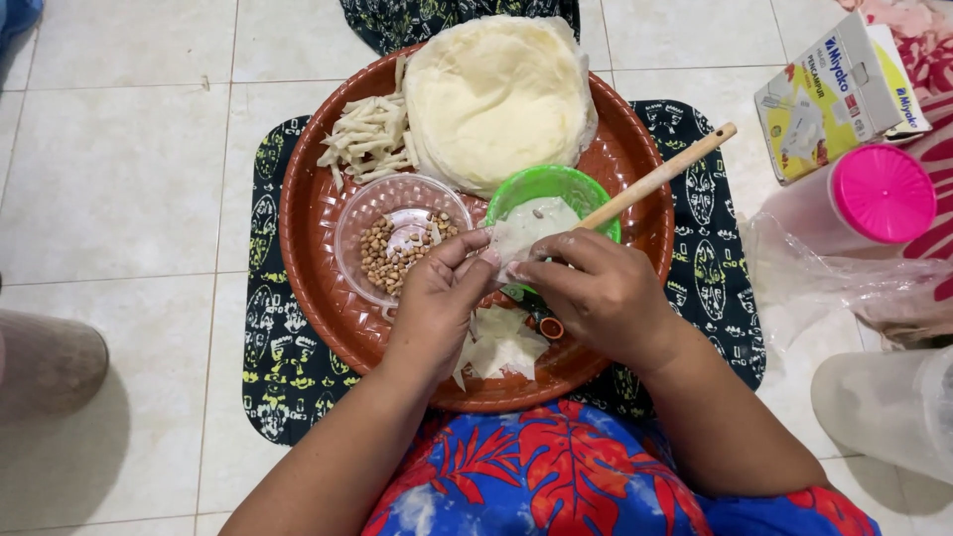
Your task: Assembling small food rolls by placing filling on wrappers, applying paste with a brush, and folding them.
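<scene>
Both hands meet over a round reddish-brown tray (313, 213). My left hand (437, 303) and my right hand (596, 288) pinch a small piece of thin pale wrapper (521, 230) between their fingertips, above a green bowl (551, 184). A wooden stick (660, 177) leans out of that bowl toward the upper right. A clear bowl of peanuts (397, 243) sits just left of my left hand. A stack of round pale wrappers (496, 94) and a pile of pale cut strips (369, 137) lie at the tray's far side. More wrapper pieces (501, 347) lie under my hands.
The tray rests on a black patterned cloth (288, 367) on a tiled floor. At right stand a small cardboard box (839, 94), a container with a pink lid (879, 194), crumpled clear plastic (824, 283) and a pale plastic container (888, 402). A grey rounded shape (45, 362) lies at the left edge.
</scene>
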